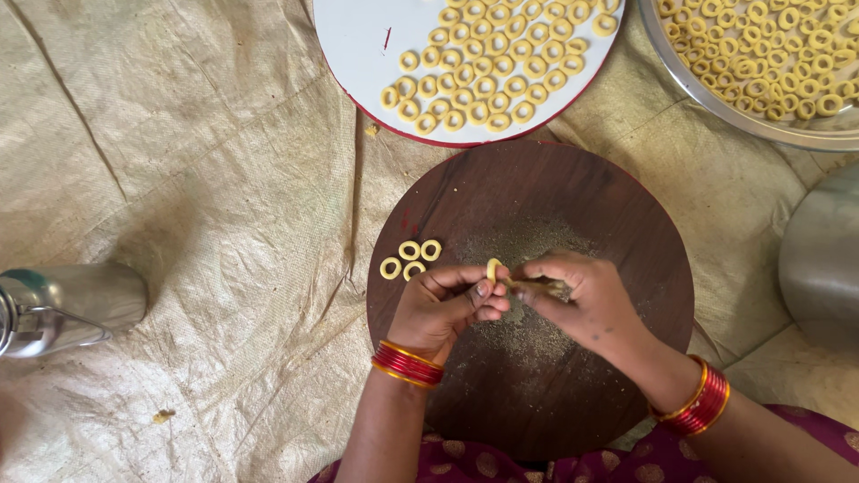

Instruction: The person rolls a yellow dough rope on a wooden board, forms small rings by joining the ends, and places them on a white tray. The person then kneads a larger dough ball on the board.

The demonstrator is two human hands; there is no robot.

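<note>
Left hand (445, 302): curled, thumb and fingertips pinching one end of a small yellow dough strip (493, 270), which is bent partway into a loop.
Right hand (577, 300): fingers bunched, pinching the other end of the same strip; the two hands meet at their fingertips.
Round brown board (626, 224): directly under both hands, dusted with grey flour beneath and beyond the fingers.
Three dough rings (410, 258): on the board, just beyond the left hand, touching one another.
White round tray (358, 45): further out from the hands, filled with rows of rings.
Steel plate (707, 98): beyond the right hand, heaped with rings.
Steel bottle (63, 309): well out from the left hand, lying on the woven sheet (197, 179).
Red and gold bangles (407, 364): on both wrists.
</note>
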